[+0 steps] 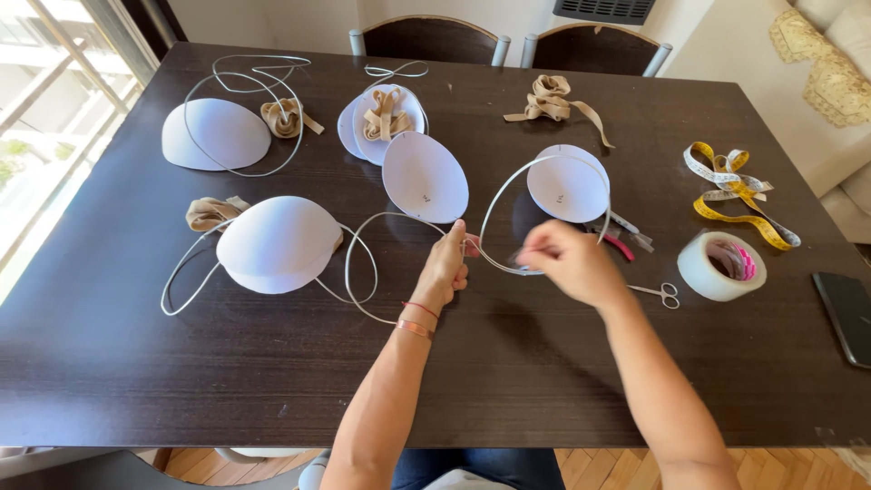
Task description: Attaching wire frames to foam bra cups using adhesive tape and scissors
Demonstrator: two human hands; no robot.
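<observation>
A home dining room: dark wooden table (pixel 227 363), chairs (pixel 431 38), sofa (pixel 839 82).

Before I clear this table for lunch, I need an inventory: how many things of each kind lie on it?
White foam cups: 6
Beige strap bundles: 4
Tape measure: 1
Clear tape roll: 1
Small scissors: 1
Dark phone: 1
Total: 14, leaving out the curved wires, which overlap too much to count.

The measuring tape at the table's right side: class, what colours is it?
The measuring tape is yellow and white, seen in the head view.
</observation>
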